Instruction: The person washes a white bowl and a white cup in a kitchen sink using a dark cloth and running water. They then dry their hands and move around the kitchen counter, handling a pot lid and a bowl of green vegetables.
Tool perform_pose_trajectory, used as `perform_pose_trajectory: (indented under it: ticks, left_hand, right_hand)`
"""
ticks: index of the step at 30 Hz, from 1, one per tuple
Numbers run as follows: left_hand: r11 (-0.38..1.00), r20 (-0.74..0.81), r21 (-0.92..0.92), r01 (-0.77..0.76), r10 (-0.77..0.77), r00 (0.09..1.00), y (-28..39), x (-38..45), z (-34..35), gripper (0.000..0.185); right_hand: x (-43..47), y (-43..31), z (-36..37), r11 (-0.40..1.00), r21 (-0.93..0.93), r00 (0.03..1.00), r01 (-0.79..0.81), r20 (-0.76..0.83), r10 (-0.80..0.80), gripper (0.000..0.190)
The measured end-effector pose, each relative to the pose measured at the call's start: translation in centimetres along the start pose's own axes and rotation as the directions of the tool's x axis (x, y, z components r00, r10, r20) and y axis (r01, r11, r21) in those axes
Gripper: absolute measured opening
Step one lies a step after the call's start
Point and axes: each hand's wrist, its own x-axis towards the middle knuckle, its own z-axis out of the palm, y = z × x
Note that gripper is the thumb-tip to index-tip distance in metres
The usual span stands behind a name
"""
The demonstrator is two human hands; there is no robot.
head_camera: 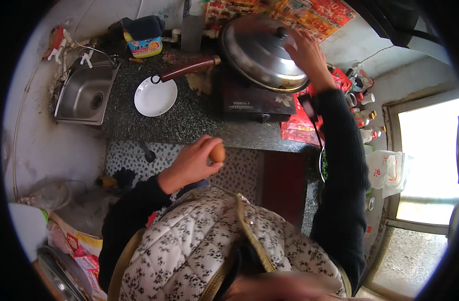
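A brown egg (217, 153) is held between the thumb and fingers of my left hand (193, 161), in front of the counter's edge. My right hand (308, 54) reaches over the domed metal lid (259, 60), its fingers beside the dark lid knob (281, 32); whether they touch it I cannot tell. The lid covers a pan whose brown handle (188, 68) points left, and the pan sits on an induction cooker (252, 103). Below the handle's ringed end, a white plate (155, 97) lies on the dark stone counter (199, 124).
At the far left is a steel sink (81, 94). A cleaver (191, 32) stands by the wall beside a detergent jug (143, 43) with a dark cloth on top. Red packaging (301, 128), a black cable and several bottles (366, 114) are on the right.
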Motion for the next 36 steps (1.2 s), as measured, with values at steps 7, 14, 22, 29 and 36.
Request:
perform_pose_trajectory:
  ticks: [7, 14, 22, 29, 36]
  left_hand:
    - [0.996, -0.131, 0.048, 0.076, -0.069, 0.989, -2.9, -2.7, -7.8, 0.053]
    - [0.979, -0.19, 0.176, -0.104, 0.137, 0.972, -3.0, 2.9, -14.0, 0.05]
    - [0.899, 0.033, 0.4, -0.177, 0.179, 0.983, -4.2, 22.0, -14.5, 0.044]
    - [0.607, 0.092, 0.759, -0.234, 0.255, 0.962, -7.0, 32.6, -8.0, 0.036]
    - [0.663, 0.039, 0.72, -0.207, 0.26, 0.965, -7.8, 29.8, -11.8, 0.041]
  right_hand:
    - [8.3, 5.2, 8.6, 0.981, -0.036, 0.964, -0.192, 0.183, 0.195, 0.044]
    - [9.5, 9.0, 4.2, 0.838, 0.321, 0.883, -0.442, 0.32, 0.343, 0.036]
    - [8.2, 13.2, -4.8, 0.609, 0.613, 0.863, -0.503, 0.312, 0.398, 0.03]
    - [7.7, 11.4, -3.6, 0.681, 0.509, 0.848, -0.526, 0.253, 0.466, 0.027]
    - [8.7, 9.7, 3.0, 0.914, 0.245, 0.946, -0.323, 0.069, 0.316, 0.038]
